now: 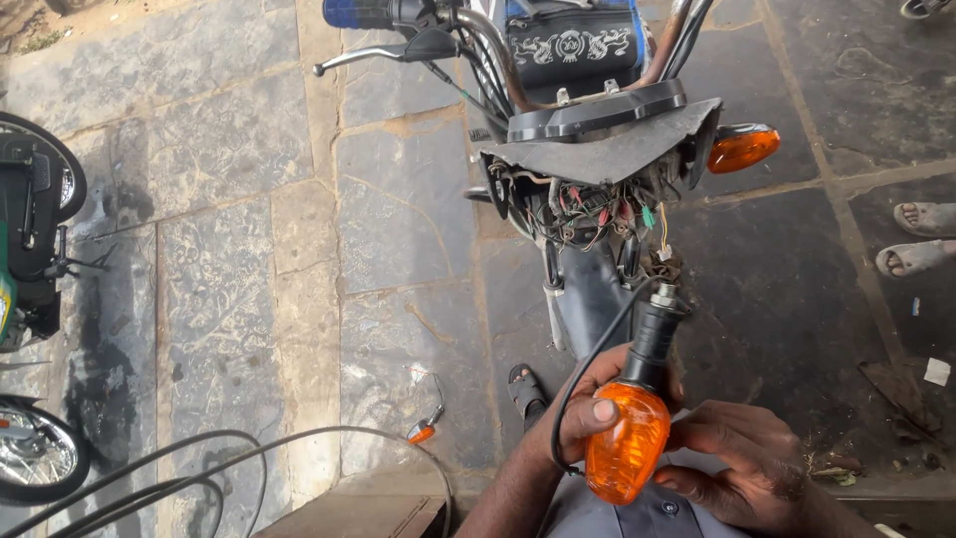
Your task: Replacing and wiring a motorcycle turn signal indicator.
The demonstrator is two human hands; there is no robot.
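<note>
We hold an orange lamp [627,441] low in the middle of the view, close to our body. Our left hand [588,408] is wrapped tight around it, with the thumb pressed on the orange cover. Our right hand [742,463] is beside it, fingers curled, touching the lamp from the right side. We cannot tell if that hand grips it or only rests there. The two hands are close together.

A black stem [654,334] sticks up from the lamp, and a black wire [588,364] loops down from the stem past our left wrist.

Right above the lamp stands a motorbike [588,90]. Its front is open, and a messy bunch of wires [588,209] hangs out, just above the stem. Another orange lamp [742,147] sits on the bike's right side. A brake lever [383,55] pokes out to the left.

Our sandal [526,391] shows on the stone floor [239,249]. A small orange part [423,431] lies near it. Black cables [199,468] curl across the floor at the lower left. Another bike [30,229] stands at the left edge. Someone else's bare feet [921,239] show at the right edge.
</note>
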